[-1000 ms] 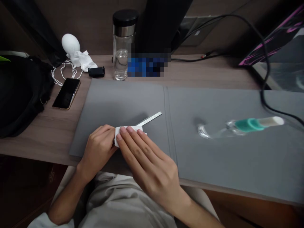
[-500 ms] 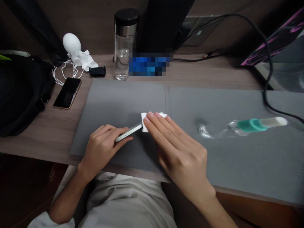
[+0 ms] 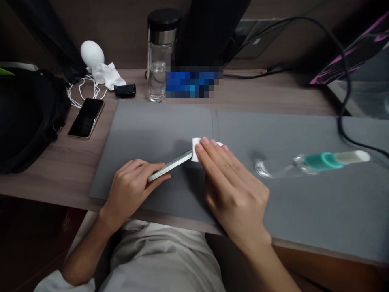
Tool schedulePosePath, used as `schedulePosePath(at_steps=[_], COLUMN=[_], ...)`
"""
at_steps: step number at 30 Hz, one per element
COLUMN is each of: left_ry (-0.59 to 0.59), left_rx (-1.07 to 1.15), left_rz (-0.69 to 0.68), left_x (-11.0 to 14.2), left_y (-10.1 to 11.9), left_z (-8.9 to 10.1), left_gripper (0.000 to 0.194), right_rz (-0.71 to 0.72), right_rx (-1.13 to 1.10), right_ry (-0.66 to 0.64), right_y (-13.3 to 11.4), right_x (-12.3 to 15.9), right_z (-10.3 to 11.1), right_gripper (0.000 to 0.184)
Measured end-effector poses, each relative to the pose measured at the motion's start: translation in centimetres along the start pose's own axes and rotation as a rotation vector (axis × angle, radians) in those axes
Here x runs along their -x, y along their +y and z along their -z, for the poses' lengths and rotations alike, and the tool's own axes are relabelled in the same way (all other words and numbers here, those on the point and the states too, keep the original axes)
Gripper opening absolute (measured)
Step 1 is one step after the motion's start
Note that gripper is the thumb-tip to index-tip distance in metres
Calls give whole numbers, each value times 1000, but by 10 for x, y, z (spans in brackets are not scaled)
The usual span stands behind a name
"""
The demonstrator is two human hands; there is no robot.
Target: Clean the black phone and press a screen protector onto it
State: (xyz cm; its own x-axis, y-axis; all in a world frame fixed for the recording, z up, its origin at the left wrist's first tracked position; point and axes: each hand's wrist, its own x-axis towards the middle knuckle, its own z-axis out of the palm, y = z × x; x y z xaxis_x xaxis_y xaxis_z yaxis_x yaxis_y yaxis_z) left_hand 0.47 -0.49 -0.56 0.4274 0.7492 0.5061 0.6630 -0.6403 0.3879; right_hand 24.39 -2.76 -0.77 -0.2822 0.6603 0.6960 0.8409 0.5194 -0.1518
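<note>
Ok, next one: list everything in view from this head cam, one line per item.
grey desk mat: 1, grey, on the desk
wooden desk: 1, brown, under everything
backpack: 1, black, far left
smartphone: 1, black with gold edge, left of mat
earphone cable: 1, white, behind smartphone
egg-shaped object: 1, white, back left
tissue: 1, white, crumpled beside it
small case: 1, black, back of desk
glass bottle: 1, clear, black lid, back centre
blurred item: 1, pixelated blue, beside bottle
clear bottle: 1, teal band, lying on mat
cable: 1, black, right
slim silver phone: 1, silver, above mat
white wipe: 1, white, at phone's far end
left hand: 1, gripping phone
right hand: 1, fingers flat on wipe
</note>
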Motion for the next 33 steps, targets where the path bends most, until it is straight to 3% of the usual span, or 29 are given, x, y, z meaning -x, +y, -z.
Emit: schedulePosePath(at_steps=[6, 17, 26, 33], left_ry=[7, -1, 1, 2], left_rx=[5, 9, 17, 17], left_rz=[-4, 2, 7, 11], left_x=[-1, 2, 1, 0], left_y=[0, -2, -1, 0], left_z=[0, 0, -1, -1], left_gripper=[26, 23, 26, 25], right_rz=[74, -37, 15, 78], right_rx=[34, -109, -175, -106], right_ry=[-30, -1, -15, -29], right_y=[-4, 4, -3, -6], right_x=[0, -2, -5, -4], right_z=[0, 1, 1, -1], right_gripper=[73, 70, 65, 55])
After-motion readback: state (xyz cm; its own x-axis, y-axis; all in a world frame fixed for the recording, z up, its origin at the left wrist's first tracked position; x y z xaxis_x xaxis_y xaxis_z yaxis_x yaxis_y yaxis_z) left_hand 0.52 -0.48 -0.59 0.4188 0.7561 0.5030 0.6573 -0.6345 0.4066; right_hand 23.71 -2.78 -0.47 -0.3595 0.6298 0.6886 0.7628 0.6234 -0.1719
